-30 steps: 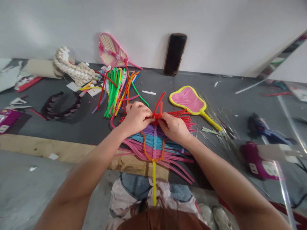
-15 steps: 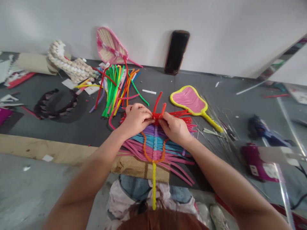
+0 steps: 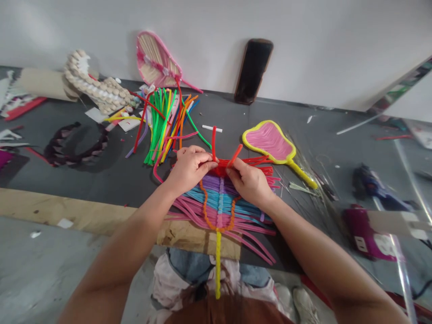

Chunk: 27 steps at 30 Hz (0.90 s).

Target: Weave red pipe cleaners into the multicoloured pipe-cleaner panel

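Between my hands lies a woven piece of pipe cleaners (image 3: 202, 195) in red, purple, blue and pink rows. An orange twisted outline (image 3: 205, 209) curves over it, and a yellow stem (image 3: 218, 265) points toward my body. At the red top row, my left hand (image 3: 195, 166) pinches a red pipe cleaner (image 3: 213, 141) whose end stands upright. My right hand (image 3: 249, 180) is closed on the other red end (image 3: 236, 154), which leans to the right. Fingertips of both hands are a little apart and partly hide the red row.
Behind my left hand lies a bundle of coloured pipe cleaners (image 3: 162, 126). A yellow-rimmed pink fan (image 3: 270, 141) lies to the right, near thin wires (image 3: 293, 184). A phone (image 3: 254, 72) and a pink fan (image 3: 158, 60) lean on the wall. A purple glue-gun-like tool (image 3: 362, 234) sits far right.
The two red ends have spread apart: the left one now stands straighter, and the right one tilts further right. Both hands stay at the red row. The view has shifted slightly.
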Tool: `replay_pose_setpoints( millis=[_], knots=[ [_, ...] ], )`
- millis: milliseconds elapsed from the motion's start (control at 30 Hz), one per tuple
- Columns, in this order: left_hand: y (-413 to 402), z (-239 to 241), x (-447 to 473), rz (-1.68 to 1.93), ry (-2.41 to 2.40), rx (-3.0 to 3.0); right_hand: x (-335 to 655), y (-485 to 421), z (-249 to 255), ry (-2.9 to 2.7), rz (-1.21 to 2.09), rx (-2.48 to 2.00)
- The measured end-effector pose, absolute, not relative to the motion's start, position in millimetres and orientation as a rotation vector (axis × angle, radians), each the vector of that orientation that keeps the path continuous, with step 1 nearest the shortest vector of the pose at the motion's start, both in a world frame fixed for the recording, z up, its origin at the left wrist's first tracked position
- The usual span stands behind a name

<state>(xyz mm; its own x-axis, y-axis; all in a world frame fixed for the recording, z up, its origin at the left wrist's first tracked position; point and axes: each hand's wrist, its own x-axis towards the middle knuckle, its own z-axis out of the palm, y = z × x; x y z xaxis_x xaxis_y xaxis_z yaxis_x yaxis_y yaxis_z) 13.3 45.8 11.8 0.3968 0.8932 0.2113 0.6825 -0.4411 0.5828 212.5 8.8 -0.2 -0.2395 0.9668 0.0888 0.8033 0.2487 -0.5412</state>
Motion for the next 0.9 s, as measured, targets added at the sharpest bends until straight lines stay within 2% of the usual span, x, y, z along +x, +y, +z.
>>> replay_pose_setpoints(
  millis=[300,900],
  knots=[
    [40.3,15.3,14.9,0.560,1.329,2.379,212.9,9.4,-0.7,-2.113,0.582,-1.591],
    [36.1,11.5,31.3,0.681,1.390,2.293,212.3,10.1,-3.3,-2.085,0.556,-1.609]
  ],
)
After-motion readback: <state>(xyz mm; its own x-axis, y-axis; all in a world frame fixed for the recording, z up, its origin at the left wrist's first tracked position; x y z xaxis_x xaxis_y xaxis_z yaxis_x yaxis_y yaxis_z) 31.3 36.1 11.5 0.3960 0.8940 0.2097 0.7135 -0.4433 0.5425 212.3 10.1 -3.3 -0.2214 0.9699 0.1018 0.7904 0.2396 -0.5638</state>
